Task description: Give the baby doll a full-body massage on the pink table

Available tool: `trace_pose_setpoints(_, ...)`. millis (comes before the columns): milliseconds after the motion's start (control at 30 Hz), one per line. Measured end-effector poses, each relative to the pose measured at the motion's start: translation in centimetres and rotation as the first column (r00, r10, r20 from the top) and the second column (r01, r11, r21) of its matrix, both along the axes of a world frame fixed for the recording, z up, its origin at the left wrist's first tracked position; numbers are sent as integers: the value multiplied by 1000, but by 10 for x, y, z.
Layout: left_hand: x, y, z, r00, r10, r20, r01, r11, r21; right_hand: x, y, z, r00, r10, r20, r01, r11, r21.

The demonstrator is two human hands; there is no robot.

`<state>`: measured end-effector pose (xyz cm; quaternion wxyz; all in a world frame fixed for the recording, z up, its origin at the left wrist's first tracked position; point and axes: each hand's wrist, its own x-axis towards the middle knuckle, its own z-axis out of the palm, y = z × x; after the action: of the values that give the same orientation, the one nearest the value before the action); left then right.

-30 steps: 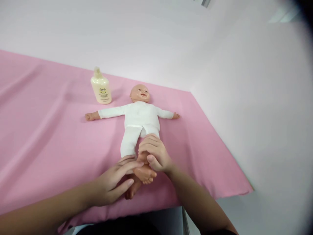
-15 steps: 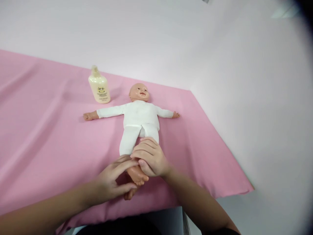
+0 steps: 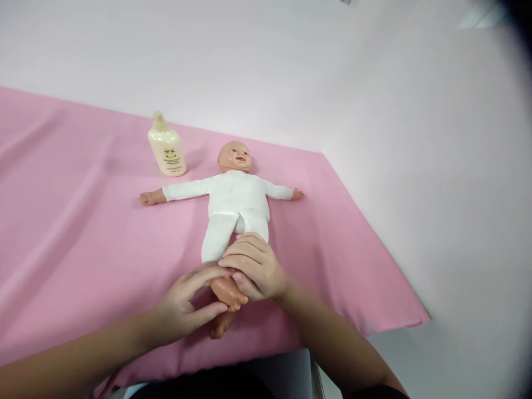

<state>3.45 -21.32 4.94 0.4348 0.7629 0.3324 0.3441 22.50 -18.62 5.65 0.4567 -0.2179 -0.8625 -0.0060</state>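
Note:
A baby doll [image 3: 238,191] with a white cloth body lies on its back, arms stretched out sideways, head at the far end. One lower leg with its foot [image 3: 228,292] is bent across the other foot [image 3: 220,326] toward me. My right hand [image 3: 253,266] is wrapped around the doll's crossing lower leg from the right. From the left, my left hand [image 3: 193,299] holds the same foot, fingers over the ankle and thumb beneath by the toes. The fingertips of both hands meet over the leg, and the ankle is partly hidden under them.
A cream pump bottle [image 3: 167,149] stands on the pink cloth [image 3: 83,238], left of the doll's head. The cloth covers the table, whose right edge slants toward me. Behind it is a pale wall [image 3: 266,66].
The doll's foot has turned a little and shifted slightly left between my hands. My left thumb has moved slightly up and left with it. The whole view has shifted slightly.

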Motion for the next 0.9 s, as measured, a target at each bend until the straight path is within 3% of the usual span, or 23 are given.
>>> trace_pose_setpoints(333, 1, 0, 3, 999, -25, 46, 27, 999, -40, 4, 3, -7, 991, 23, 129, -19, 999, -36)
trace_pose_setpoints(600, -3, 1, 1, 1000, -14, 27, 15, 998, -61, 6, 4, -13, 991, 32, 131, -29, 999, -25)
trace_pose_setpoints(767, -6, 1, -3, 999, -30, 37, 32, 997, -70, 3, 4, -7, 998, 54, -35, -52, 998, 41)
trace_pose_setpoints(900, -8, 0, -6, 999, 34, 31, -31, 995, -91, 0, 4, -5, 991, 42, -124, -31, 995, 94)
